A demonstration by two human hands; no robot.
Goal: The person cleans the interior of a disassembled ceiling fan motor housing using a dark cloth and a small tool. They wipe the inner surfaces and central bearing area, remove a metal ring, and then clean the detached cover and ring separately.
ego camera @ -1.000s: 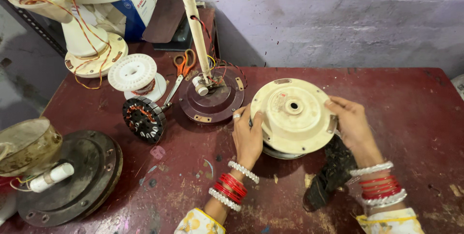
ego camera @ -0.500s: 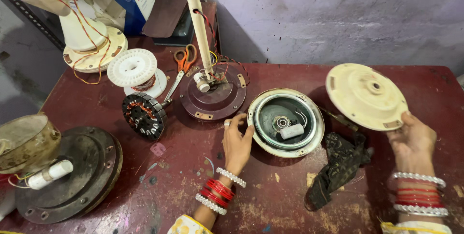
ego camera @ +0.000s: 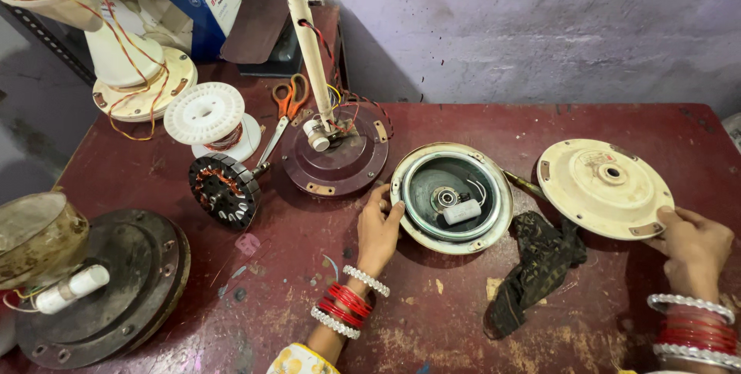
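Note:
My left hand [ego camera: 378,229] rests on the maroon table with its fingertips against the left rim of an open round fan motor housing [ego camera: 452,197]. Inside the housing lie a bearing and a small white capacitor with thin wires. My right hand [ego camera: 692,244] grips the near right edge of the cream round motor cover [ego camera: 604,186], which lies flat on the table to the right of the housing. A dirty black rag [ego camera: 533,267] lies crumpled between the two hands.
A maroon fan base with an upright cream rod [ego camera: 333,150] stands behind the housing. Orange-handled scissors [ego camera: 282,113], a white wire spool [ego camera: 206,115] and a wound stator [ego camera: 223,189] lie left. A dark round motor casing [ego camera: 116,289] sits at front left.
My right hand lifted the cream cover off the housing, carried it right and set it down flat on the table. My left hand stayed at the housing rim.

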